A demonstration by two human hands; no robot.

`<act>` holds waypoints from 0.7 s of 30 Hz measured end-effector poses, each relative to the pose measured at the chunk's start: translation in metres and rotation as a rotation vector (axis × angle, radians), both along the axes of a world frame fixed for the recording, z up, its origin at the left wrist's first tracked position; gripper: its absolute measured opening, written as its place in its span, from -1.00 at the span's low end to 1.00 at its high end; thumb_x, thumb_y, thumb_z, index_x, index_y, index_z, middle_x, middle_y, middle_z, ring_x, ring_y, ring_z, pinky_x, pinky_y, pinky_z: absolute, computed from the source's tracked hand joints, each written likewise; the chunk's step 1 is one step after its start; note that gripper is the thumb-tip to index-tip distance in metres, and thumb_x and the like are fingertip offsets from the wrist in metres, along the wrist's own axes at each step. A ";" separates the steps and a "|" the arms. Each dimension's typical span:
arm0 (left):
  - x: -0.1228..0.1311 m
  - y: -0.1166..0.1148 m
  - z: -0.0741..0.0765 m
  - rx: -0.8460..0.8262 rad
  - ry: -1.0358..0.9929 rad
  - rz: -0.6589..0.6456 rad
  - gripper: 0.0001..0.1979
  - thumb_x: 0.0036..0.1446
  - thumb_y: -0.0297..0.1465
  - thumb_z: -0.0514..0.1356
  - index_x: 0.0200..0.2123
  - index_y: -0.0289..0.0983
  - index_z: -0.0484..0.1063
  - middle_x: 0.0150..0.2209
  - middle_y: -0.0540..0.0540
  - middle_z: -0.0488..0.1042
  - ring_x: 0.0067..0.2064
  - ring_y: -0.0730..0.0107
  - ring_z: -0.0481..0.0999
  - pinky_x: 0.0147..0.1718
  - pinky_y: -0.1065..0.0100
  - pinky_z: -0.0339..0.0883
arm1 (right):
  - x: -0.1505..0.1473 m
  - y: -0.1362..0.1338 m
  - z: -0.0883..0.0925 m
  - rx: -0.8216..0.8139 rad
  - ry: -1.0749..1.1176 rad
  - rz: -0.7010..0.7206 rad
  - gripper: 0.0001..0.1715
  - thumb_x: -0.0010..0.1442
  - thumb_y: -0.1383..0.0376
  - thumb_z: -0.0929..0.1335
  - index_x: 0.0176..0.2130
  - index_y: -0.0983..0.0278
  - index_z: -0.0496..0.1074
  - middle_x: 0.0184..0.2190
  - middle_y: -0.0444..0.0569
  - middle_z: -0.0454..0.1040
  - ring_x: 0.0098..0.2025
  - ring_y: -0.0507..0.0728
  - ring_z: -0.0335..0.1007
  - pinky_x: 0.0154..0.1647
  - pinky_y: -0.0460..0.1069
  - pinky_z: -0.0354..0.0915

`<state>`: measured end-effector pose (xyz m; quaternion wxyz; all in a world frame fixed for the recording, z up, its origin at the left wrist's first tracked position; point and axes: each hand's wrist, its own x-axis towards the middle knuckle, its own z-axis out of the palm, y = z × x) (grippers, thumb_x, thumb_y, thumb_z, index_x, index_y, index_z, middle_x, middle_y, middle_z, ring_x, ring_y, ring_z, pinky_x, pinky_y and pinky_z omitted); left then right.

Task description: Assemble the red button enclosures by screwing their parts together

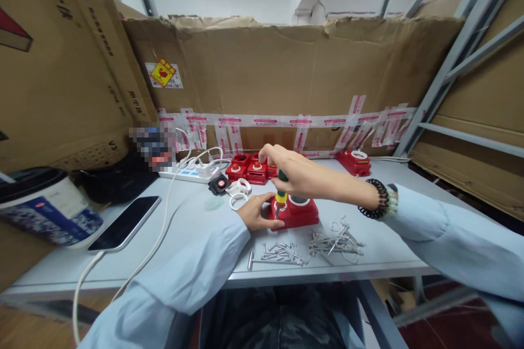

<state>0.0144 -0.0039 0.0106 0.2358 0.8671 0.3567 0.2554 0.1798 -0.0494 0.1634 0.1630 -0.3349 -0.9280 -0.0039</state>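
Brown cardboard (266, 65) stands along the back of the grey table (192, 212), with printed tape (265, 121) running across its lower part. Near the front of the tabletop, my right hand (292, 172) is closed around a screwdriver (281, 197) with a green and yellow handle, its shaft pointing down at the left part of a red box (301, 219). I cannot tell whether its tip sits in a screw. My left hand (260, 212) grips that box by its left end, the thumb along the near side. Just in front of the box lie small screws (282, 252), a long metal rod (272, 262) with a crossbar and a tangled pile of metal pieces (338, 242). White rings (238, 202) are left of the box; more red boxes (257, 174) stand behind my right hand. Farther left are a power strip (188, 173), a phone (126, 223) and a bucket (49, 210).
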 end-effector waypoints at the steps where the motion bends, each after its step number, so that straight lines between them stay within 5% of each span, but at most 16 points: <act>1: 0.000 0.000 0.000 0.007 -0.003 -0.007 -0.36 -0.15 -0.12 0.32 -0.01 -0.30 0.34 -0.14 -0.16 0.53 -0.18 0.16 0.51 -0.15 0.25 0.35 | 0.000 0.000 0.000 -0.018 0.020 0.031 -0.59 0.08 0.42 0.26 -0.04 0.31 0.13 -0.12 0.07 0.31 -0.19 0.09 0.26 -0.24 -0.03 0.19; 7: -0.001 0.000 0.001 -0.003 -0.002 -0.009 -0.32 -0.15 -0.15 0.32 0.04 -0.29 0.29 -0.07 -0.17 0.50 -0.13 0.15 0.50 -0.16 0.27 0.35 | -0.002 -0.004 0.007 0.019 -0.144 -0.284 -0.62 0.19 0.16 0.24 -0.09 0.39 0.19 -0.37 0.09 0.40 -0.40 0.15 0.30 -0.46 -0.01 0.12; 14: 0.000 -0.001 0.002 -0.010 0.008 0.003 -0.35 -0.17 -0.13 0.32 -0.01 -0.30 0.33 -0.16 -0.13 0.53 -0.22 0.19 0.52 -0.19 0.26 0.36 | 0.007 0.000 0.016 -0.168 -0.107 0.033 -0.62 0.05 0.41 0.32 -0.11 0.25 0.19 -0.21 -0.02 0.38 -0.24 0.08 0.27 -0.28 -0.06 0.17; 21: -0.001 0.001 0.001 0.004 -0.010 -0.020 -0.37 -0.16 -0.13 0.32 -0.02 -0.30 0.33 -0.09 -0.16 0.51 -0.17 0.18 0.51 -0.15 0.27 0.34 | 0.005 -0.002 0.009 -0.062 -0.093 -0.134 -0.74 0.17 0.25 0.25 -0.13 0.30 0.20 -0.34 0.00 0.39 -0.35 0.11 0.26 -0.35 -0.02 0.15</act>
